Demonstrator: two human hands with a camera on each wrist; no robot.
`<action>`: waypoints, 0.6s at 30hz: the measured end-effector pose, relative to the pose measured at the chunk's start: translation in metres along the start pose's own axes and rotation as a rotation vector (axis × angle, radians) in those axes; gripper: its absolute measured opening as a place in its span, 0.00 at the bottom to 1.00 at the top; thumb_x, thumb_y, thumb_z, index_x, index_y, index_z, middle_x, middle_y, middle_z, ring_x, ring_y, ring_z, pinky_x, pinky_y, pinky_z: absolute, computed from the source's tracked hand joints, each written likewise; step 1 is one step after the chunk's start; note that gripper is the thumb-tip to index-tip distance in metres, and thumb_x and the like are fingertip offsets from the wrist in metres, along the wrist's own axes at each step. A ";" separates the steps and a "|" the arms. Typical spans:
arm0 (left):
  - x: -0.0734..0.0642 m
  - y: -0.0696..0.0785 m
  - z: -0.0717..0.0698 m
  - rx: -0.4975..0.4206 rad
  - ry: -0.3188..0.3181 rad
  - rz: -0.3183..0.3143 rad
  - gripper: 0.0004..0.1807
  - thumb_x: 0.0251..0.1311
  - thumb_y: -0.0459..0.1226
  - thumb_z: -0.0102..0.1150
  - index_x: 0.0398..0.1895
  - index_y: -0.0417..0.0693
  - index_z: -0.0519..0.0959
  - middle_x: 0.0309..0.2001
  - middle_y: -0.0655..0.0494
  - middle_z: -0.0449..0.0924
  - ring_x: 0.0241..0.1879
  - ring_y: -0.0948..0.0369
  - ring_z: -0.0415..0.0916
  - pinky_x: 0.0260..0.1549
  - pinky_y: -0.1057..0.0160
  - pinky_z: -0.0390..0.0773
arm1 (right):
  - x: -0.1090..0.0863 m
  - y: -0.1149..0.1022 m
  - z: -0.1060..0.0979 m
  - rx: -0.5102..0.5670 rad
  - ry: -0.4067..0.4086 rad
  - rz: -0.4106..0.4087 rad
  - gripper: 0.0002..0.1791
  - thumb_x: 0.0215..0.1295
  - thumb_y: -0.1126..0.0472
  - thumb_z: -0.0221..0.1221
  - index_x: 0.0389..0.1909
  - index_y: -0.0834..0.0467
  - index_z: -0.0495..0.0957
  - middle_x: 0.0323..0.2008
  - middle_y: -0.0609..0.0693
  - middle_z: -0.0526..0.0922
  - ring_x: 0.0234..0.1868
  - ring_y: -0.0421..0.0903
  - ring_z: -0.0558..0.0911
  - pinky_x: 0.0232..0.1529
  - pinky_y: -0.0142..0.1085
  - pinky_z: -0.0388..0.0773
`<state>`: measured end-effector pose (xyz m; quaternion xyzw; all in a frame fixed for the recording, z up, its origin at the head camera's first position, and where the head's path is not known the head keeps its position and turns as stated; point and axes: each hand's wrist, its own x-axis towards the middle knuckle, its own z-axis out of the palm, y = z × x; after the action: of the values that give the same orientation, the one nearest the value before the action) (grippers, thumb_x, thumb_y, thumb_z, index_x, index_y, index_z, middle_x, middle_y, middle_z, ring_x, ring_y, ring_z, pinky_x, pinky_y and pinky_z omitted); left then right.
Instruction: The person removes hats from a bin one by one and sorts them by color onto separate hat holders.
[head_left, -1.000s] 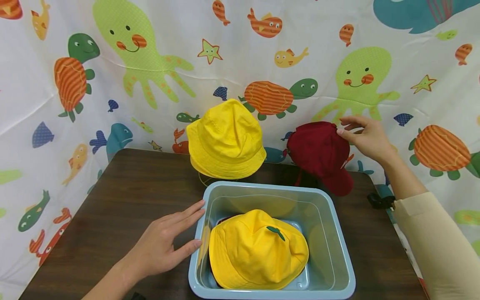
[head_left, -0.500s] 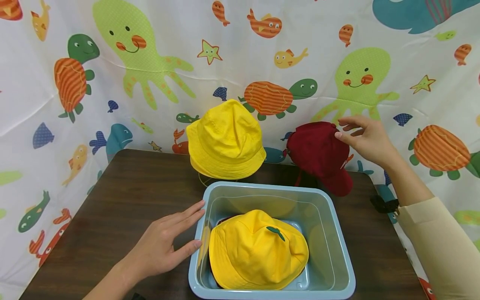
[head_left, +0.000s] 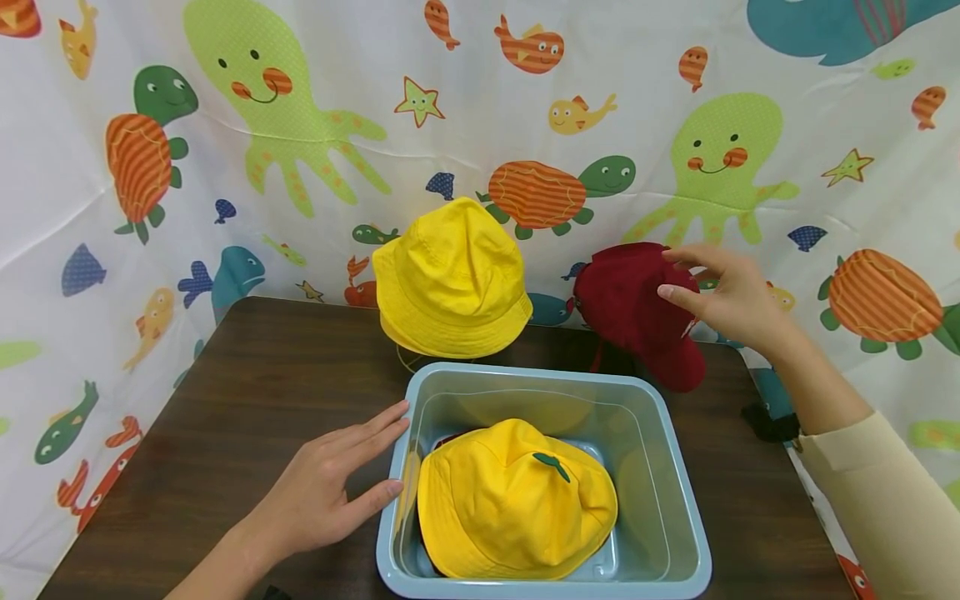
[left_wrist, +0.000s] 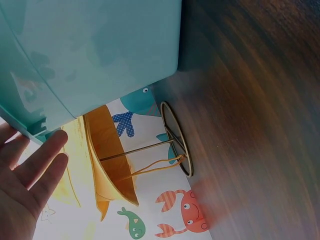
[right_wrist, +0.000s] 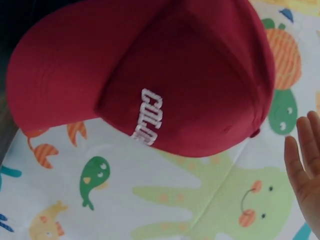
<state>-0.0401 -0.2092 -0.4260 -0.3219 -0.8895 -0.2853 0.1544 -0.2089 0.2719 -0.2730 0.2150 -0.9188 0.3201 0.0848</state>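
Note:
My right hand (head_left: 731, 296) hovers by the crown of a dark red baseball cap (head_left: 630, 300) at the back right. Its fingertips overlap the cap in the head view, while the right wrist view shows the hand (right_wrist: 309, 165) apart from the cap (right_wrist: 190, 85), fingers fairly straight. White lettering is stitched on the cap's front. My left hand (head_left: 322, 483) touches the left rim of a light blue plastic tub (head_left: 667, 500) with extended fingers. Inside the tub lies a yellow hat (head_left: 517, 508) bearing a green leaf-shaped piece. A dark red edge shows beneath it.
A yellow bucket hat (head_left: 453, 287) hangs on a thin wire stand (left_wrist: 175, 137) behind the tub. What supports the red cap is hidden. The dark wooden table (head_left: 195, 467) meets a sea-animal curtain (head_left: 465, 100) at the back and sides.
My right hand has shifted left and slightly down, so its fingers overlap the red cap more. The left hand, tub and hats stay put.

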 end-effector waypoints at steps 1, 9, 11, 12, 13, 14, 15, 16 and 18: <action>0.000 0.000 0.000 0.000 -0.001 0.000 0.38 0.59 0.43 0.74 0.74 0.48 0.74 0.77 0.58 0.68 0.66 0.57 0.77 0.53 0.49 0.85 | -0.002 -0.002 0.001 -0.005 -0.003 -0.017 0.27 0.69 0.60 0.70 0.66 0.62 0.79 0.63 0.60 0.81 0.57 0.58 0.78 0.51 0.31 0.76; 0.000 0.001 -0.001 0.002 0.001 0.000 0.39 0.58 0.43 0.74 0.74 0.48 0.74 0.76 0.58 0.69 0.66 0.57 0.77 0.54 0.49 0.84 | -0.010 -0.016 0.008 -0.043 -0.044 -0.108 0.30 0.64 0.63 0.72 0.67 0.62 0.78 0.63 0.60 0.80 0.60 0.60 0.77 0.59 0.57 0.76; 0.000 0.001 0.000 0.002 0.000 -0.002 0.38 0.59 0.43 0.74 0.74 0.48 0.74 0.76 0.58 0.69 0.66 0.57 0.77 0.53 0.49 0.84 | -0.012 -0.019 0.010 -0.046 -0.064 -0.129 0.32 0.63 0.63 0.73 0.68 0.62 0.77 0.64 0.60 0.80 0.62 0.60 0.76 0.61 0.63 0.75; 0.000 0.000 0.000 0.002 0.000 -0.004 0.38 0.59 0.43 0.74 0.74 0.48 0.74 0.76 0.58 0.69 0.66 0.57 0.77 0.53 0.49 0.85 | -0.013 -0.021 0.011 -0.047 -0.073 -0.136 0.32 0.63 0.63 0.73 0.68 0.62 0.77 0.64 0.59 0.80 0.63 0.60 0.76 0.62 0.64 0.73; 0.000 0.000 0.000 0.001 -0.001 -0.005 0.38 0.59 0.43 0.74 0.74 0.48 0.74 0.76 0.59 0.69 0.67 0.57 0.77 0.53 0.49 0.85 | -0.014 -0.022 0.013 -0.052 -0.085 -0.142 0.32 0.63 0.63 0.73 0.68 0.61 0.76 0.65 0.59 0.80 0.64 0.59 0.75 0.63 0.65 0.73; 0.000 0.000 0.000 0.002 0.000 -0.006 0.38 0.59 0.43 0.74 0.74 0.49 0.74 0.76 0.59 0.69 0.66 0.57 0.77 0.53 0.48 0.85 | -0.016 -0.023 0.014 -0.053 -0.096 -0.142 0.33 0.63 0.62 0.73 0.68 0.60 0.76 0.65 0.57 0.80 0.65 0.58 0.75 0.64 0.65 0.72; -0.001 0.000 0.000 0.001 -0.001 -0.007 0.38 0.59 0.43 0.74 0.74 0.49 0.74 0.76 0.59 0.69 0.66 0.57 0.77 0.53 0.48 0.85 | -0.017 -0.024 0.016 -0.059 -0.106 -0.150 0.33 0.63 0.61 0.74 0.69 0.60 0.76 0.66 0.57 0.79 0.66 0.58 0.74 0.64 0.65 0.72; -0.001 0.000 0.000 0.000 -0.001 -0.008 0.38 0.59 0.43 0.74 0.74 0.49 0.74 0.76 0.59 0.68 0.66 0.57 0.77 0.53 0.48 0.85 | -0.018 -0.026 0.017 -0.063 -0.116 -0.156 0.33 0.62 0.61 0.74 0.69 0.59 0.76 0.66 0.57 0.79 0.66 0.58 0.74 0.65 0.65 0.71; -0.001 0.000 0.000 -0.002 -0.002 -0.009 0.38 0.59 0.42 0.74 0.74 0.49 0.74 0.76 0.58 0.68 0.67 0.57 0.77 0.53 0.49 0.85 | -0.021 -0.029 0.020 -0.081 -0.138 -0.176 0.35 0.61 0.59 0.74 0.69 0.58 0.76 0.67 0.57 0.79 0.68 0.58 0.73 0.65 0.65 0.72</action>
<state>-0.0397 -0.2096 -0.4269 -0.3184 -0.8907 -0.2867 0.1521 -0.1780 0.2465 -0.2786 0.3128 -0.9122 0.2583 0.0579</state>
